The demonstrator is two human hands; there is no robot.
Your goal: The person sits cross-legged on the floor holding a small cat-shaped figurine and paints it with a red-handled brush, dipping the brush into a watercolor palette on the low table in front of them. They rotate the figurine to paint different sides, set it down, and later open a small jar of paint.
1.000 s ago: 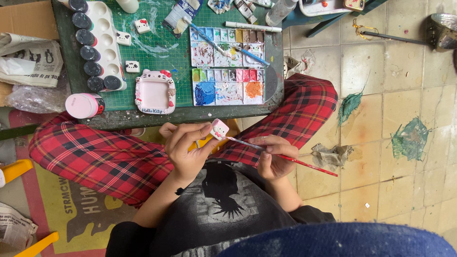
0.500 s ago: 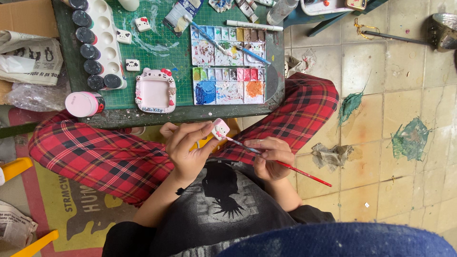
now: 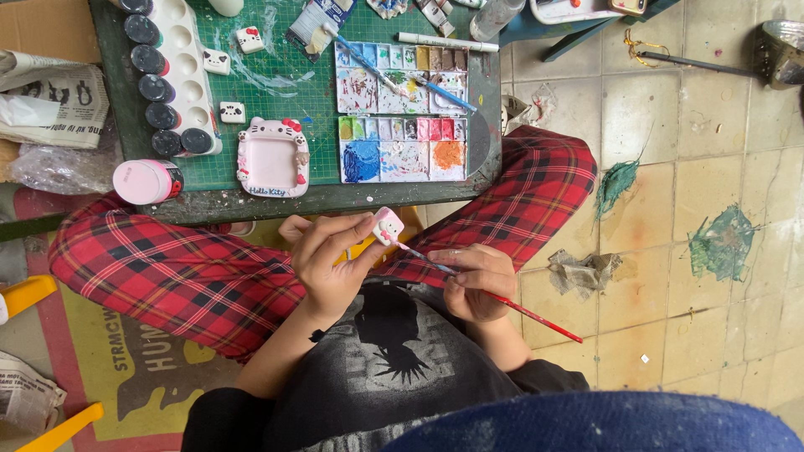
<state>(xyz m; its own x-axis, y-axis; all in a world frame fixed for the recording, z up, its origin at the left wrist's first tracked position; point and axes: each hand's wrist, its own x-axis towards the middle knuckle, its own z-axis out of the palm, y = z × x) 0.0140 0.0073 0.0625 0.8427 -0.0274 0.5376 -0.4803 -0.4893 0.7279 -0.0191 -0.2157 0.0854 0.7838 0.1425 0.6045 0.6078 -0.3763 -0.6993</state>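
Head view: paint palette (image 3: 402, 125) lies beyond small figurine (image 3: 387, 224) and brush (image 3: 494, 295).

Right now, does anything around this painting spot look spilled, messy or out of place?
Yes. Two dried green paint smears stain the floor tiles to the right of the legs, and a crumpled paper scrap lies between them. The green cutting mat is streaked with paint. The left hand holds a small pink figurine; the right hand holds a red-handled brush.
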